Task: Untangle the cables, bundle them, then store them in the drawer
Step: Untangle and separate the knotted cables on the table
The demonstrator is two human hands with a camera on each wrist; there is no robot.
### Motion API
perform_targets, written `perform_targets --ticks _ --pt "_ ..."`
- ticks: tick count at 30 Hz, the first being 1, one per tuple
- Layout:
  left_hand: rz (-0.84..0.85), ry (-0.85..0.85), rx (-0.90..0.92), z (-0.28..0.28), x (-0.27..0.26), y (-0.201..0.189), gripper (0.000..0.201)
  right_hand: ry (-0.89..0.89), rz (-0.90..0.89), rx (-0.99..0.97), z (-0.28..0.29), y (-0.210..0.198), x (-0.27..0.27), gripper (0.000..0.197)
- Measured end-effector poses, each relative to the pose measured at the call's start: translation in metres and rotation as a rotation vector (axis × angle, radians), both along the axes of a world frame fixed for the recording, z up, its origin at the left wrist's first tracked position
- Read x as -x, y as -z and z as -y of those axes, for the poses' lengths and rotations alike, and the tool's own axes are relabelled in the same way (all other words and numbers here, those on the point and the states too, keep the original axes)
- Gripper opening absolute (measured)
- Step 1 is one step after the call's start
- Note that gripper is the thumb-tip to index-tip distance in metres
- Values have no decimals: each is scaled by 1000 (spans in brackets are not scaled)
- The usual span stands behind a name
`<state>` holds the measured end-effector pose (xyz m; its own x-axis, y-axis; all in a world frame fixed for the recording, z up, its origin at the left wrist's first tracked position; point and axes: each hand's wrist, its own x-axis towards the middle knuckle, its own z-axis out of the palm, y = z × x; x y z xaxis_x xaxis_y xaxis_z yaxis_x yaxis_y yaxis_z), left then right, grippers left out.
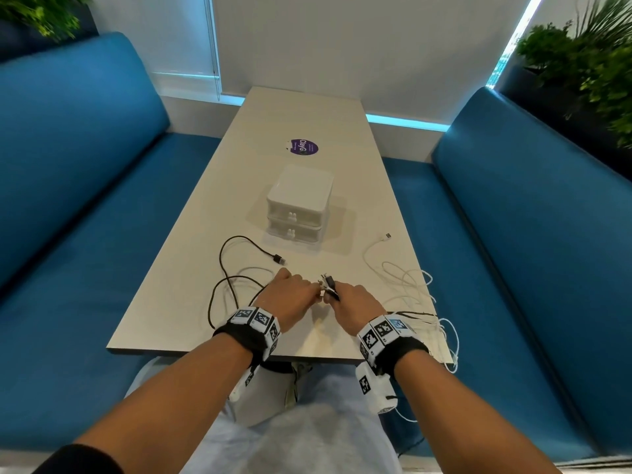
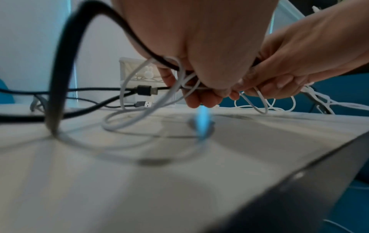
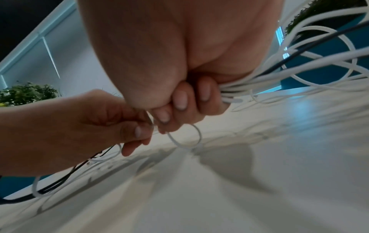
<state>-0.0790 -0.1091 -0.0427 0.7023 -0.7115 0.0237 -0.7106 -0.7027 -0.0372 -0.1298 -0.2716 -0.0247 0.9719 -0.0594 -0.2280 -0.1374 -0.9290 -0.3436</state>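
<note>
Both hands meet just above the near part of the beige table point(image 1: 307, 118). My right hand point(image 1: 355, 304) grips a bunch of white and black cable strands, connector ends point(image 1: 327, 281) sticking up from the fist. My left hand point(image 1: 290, 292) pinches cable strands right beside it. A black cable point(image 1: 222, 265) loops to the left, its USB plug point(image 1: 278, 258) lying near the drawer unit. White cable loops point(image 1: 403, 278) spread to the right and spill over the table's near right corner. A white two-drawer unit point(image 1: 297, 206) stands mid-table, both drawers closed.
A purple round sticker point(image 1: 301, 147) lies beyond the drawer unit. Blue benches point(image 1: 85, 200) flank the table on both sides. Plants stand at the back corners. The white cable's free plug point(image 1: 387, 236) lies to the right of the drawers.
</note>
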Motion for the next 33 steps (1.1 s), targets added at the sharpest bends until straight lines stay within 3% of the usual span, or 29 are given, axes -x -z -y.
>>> perform_targets --ticks 4,10,14,18,22,27,33 --pt "80 39 -60 -8 -6 0 15 24 46 165 11 -1 -2 32" --pt "207 113 71 -12 -6 1 12 92 68 254 28 -7 -4 28" --pt "94 47 237 -18 -7 -1 24 156 12 264 37 2 1 25" --pt "55 39 132 -38 -8 -7 29 203 -27 250 46 9 4 23" --pt "26 -17 32 -52 -3 -11 52 237 -24 249 48 6 3 20" --pt "147 -79 -23 -63 -5 -20 61 279 -18 299 54 1 5 18" --pt "161 -87 39 -52 -5 -18 26 261 10 251 49 5 7 17"
